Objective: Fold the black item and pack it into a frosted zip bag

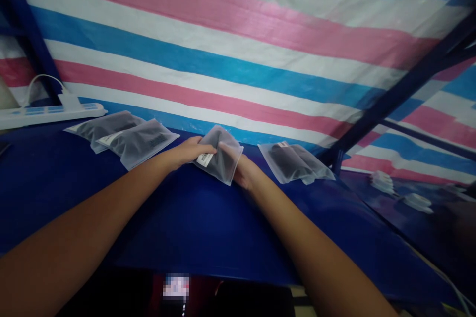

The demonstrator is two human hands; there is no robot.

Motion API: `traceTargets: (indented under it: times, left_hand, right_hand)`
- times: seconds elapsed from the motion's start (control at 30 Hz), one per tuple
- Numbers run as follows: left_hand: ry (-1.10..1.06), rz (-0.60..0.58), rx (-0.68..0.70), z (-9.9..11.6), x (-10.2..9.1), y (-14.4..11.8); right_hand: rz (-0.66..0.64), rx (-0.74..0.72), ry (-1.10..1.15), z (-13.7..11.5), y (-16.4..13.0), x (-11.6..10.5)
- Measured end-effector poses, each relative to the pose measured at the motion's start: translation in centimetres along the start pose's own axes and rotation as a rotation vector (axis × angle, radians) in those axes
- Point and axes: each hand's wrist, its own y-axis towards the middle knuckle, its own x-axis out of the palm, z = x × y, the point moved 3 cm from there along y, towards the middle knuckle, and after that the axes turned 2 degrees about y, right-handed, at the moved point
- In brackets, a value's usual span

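A frosted plastic bag (225,166) with a dark item inside and a white barcode label is between my hands, above the blue table. My left hand (191,150) grips its left edge, thumb across the front beside the label. On the other side my right hand (242,171) is at the bag's right edge. Part of that hand sits behind or inside the plastic, and its fingers are only dimly visible through it. Two similar bags, including a nearer frosted bag (143,142), lie overlapping to the left. Another pair of frosted bags (284,161) lies to the right.
A white power strip (48,115) with a plugged-in adapter rests at the back left. Striped sheeting (223,69) hangs behind the blue table (178,228). A dark blue metal frame (390,94) slants at the right. Small white items (416,201) lie on the surface at far right.
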Motion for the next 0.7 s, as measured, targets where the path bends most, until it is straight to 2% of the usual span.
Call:
traceTargets:
  times: [0.13, 0.27, 0.4, 0.53, 0.7]
  left_hand:
    - [0.068, 0.02, 0.045, 0.6, 0.5, -0.6]
    - [0.167, 0.046, 0.051, 0.9, 0.8, -1.0]
    - [0.371, 0.149, 0.042, 0.7, 0.7, -0.6]
    - [0.524, 0.261, 0.125, 0.3, 0.1, 0.0]
    - [0.603, 0.297, 0.166, -0.2, -0.3, 0.3]
  right_hand:
    - [-0.058, -0.051, -0.019, -0.1, 0.1, 0.1]
    - [-0.038, -0.099, -0.015, -0.3, 0.0, 0.5]
    - [-0.021, -0.112, 0.01, -0.4, 0.0, 0.9]
    - [0.069, -0.122, -0.028, -0.5, 0.0, 0.7]
    - [0.128, -0.118, -0.053, -0.3, 0.2, 0.2]
